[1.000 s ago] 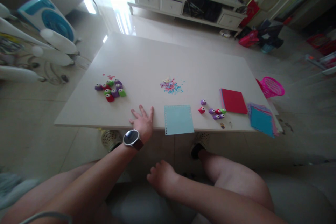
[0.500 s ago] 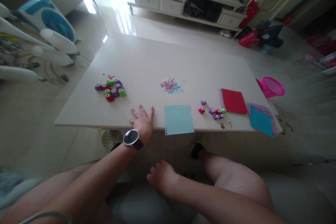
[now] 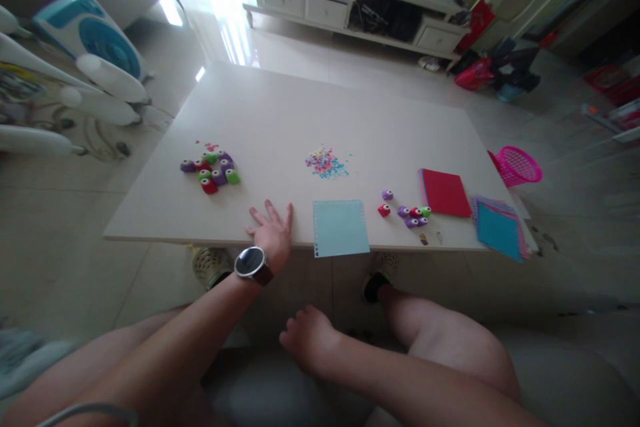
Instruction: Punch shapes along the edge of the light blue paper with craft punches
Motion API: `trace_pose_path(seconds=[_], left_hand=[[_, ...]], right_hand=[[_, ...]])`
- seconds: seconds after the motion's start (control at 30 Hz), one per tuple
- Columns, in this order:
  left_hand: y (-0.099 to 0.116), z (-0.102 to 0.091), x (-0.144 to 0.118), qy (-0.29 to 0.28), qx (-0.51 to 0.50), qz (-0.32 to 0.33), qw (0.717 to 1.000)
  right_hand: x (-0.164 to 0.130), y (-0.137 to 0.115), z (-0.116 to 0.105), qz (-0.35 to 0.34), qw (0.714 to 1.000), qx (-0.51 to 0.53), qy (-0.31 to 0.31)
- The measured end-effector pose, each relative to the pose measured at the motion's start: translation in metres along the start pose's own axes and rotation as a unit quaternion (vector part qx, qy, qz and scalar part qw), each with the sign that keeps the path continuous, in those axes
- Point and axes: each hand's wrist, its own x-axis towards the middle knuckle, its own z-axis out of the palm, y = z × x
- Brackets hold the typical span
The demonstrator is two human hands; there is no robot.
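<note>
Pale-blue paper sheet (image 3: pixel 341 227) is my landmark: it lies at the near edge of the table (image 3: pixel 300 107), its near strip hanging past the rim, w/ a row of small punched holes along its left and top sides.

Left hand (image 3: pixel 273 233) lies flat on the table just left of the sheet, fingers spread, palm down, gripping nothing, not touching the paper. A watch (image 3: pixel 251 262) sits on that wrist. Right hand (image 3: pixel 307 337) is well below the sheet, off the table, loosely curled over the lap; I see nothing in it, but the palm side is hidden so I can't be sure.

Just right of the sheet is a small group of punches (image 3: pixel 407 212) in purple, red and green. Farther right, a red paper stack (image 3: pixel 445 192) and then a fanned stack of coloured sheets (image 3: pixel 499 227) at the table corner. Beyond the sheet, toward the table's middle, lies a little heap of confetti bits (image 3: pixel 326 163). Far left of the sheet, a second cluster of punches (image 3: pixel 210 171).

Risks as I judge them:
- Sheet overhangs the rim, so a knee bump or a brush from the rising right arm could tip it to the floor.
- Left hand sliding right could skew or crease it.
- A sweep across toward the near punches could roll them off the edge; they look light.
- Any draught or sleeve pass scatters the confetti.
- Fanned stack at the corner also looks ready to slip.
</note>
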Motion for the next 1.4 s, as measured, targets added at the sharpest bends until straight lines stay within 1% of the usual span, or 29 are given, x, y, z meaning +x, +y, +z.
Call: trace_pose_path(seconds=[0.2,0.4,0.6,0.77,0.93,1.07,1.2,1.4], left_hand=[[0.0006,-0.0016,-0.0012,-0.002,0.005,-0.003,1.0],[0.0006,-0.0016,-0.001,-0.004,0.015,-0.001,1.0],[0.0009,-0.0015,0.0001,-0.01,0.016,-0.004,1.0],[0.0005,0.0,0.0,-0.001,0.005,-0.002,1.0],[-0.0001,0.0004,-0.0002,0.002,-0.003,-0.002,1.0],[-0.0003,0.0001,0.0,-0.003,0.009,0.0,1.0],[-0.0003,0.0003,-0.0001,-0.001,0.015,0.002,1.0],[-0.0001,0.0004,-0.0004,0.003,-0.004,0.0,1.0]], right_hand=[[0.0023,0.0,-0.0005,-0.002,1.0,0.003,-0.023],[0.0027,0.0,0.002,-0.002,1.0,0.003,-0.007],[-0.0002,-0.0003,-0.0041,0.001,1.0,0.008,-0.022],[-0.0014,-0.001,-0.0066,0.003,1.0,0.009,-0.024],[0.0007,-0.0002,-0.0019,-0.002,1.0,0.004,-0.011],[0.0023,0.0005,0.0019,-0.008,1.0,-0.003,0.005],[0.0025,0.0004,0.0027,-0.008,1.0,0.0,0.003],[0.0013,0.0003,0.0025,-0.007,1.0,0.001,0.004]])
